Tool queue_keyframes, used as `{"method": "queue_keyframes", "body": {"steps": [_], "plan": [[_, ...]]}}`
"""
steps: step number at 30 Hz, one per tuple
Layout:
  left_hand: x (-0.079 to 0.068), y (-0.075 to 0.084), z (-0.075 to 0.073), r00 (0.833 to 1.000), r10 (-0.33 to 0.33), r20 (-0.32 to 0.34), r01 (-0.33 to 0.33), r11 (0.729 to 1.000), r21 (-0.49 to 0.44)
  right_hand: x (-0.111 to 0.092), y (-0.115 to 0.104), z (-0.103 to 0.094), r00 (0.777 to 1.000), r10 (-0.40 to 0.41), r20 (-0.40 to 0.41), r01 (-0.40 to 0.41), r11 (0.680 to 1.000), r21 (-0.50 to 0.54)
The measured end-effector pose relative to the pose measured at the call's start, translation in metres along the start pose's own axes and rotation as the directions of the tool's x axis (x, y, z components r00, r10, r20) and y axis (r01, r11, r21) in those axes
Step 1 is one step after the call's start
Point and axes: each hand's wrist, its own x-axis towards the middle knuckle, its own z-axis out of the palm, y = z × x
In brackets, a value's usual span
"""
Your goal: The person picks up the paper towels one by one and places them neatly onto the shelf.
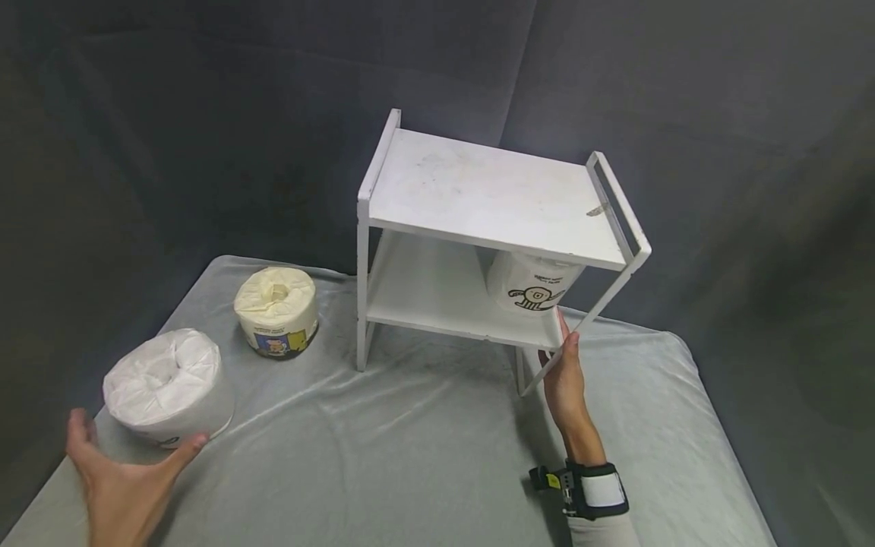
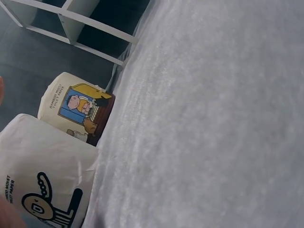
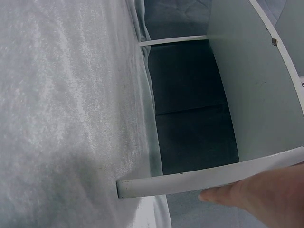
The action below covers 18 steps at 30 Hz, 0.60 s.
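A large white wrapped toilet paper roll (image 1: 164, 380) stands at the left of the cloth, a dog-like drawing on its side in the left wrist view. My left hand (image 1: 130, 479) is at its near side, thumb and fingers spread wide around it. A smaller cream toilet paper roll (image 1: 276, 311) stands just behind, with a colourful picture label. To the right is a white two-tier shelf rack (image 1: 478, 197). My right hand (image 1: 567, 387) grips its right side at the lower board, fingers partly hidden. Another white roll (image 1: 529, 285) sits on the lower board's right end.
Grey cloth (image 1: 383, 456) covers the table, whose right edge slopes away beyond the rack. Dark grey curtains (image 1: 205, 137) hang behind and at both sides. The rack's upper board overhangs the roll inside it.
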Motion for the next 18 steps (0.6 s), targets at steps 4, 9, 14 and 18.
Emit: {"method": "queue_keyframes", "body": {"steps": [4,9,14,18], "plan": [[0.003,-0.004,0.003,1.000,0.005,0.026,-0.004,1.000,-0.002,-0.001,0.001,-0.001,1.000,0.013,-0.005,-0.013,1.000,-0.001],[0.010,-0.004,0.007,0.998,-0.041,0.054,0.040,0.999,0.013,-0.001,0.001,-0.001,1.000,0.009,-0.007,-0.009,1.000,0.009],[0.016,-0.005,0.012,0.996,-0.035,0.083,0.035,0.999,-0.002,0.000,0.001,0.000,1.000,0.000,-0.009,0.001,1.000,0.009],[0.020,-0.009,0.017,0.996,-0.041,0.075,0.041,0.999,-0.004,0.000,0.001,0.000,1.000,0.000,-0.007,0.000,1.000,0.010]]}}
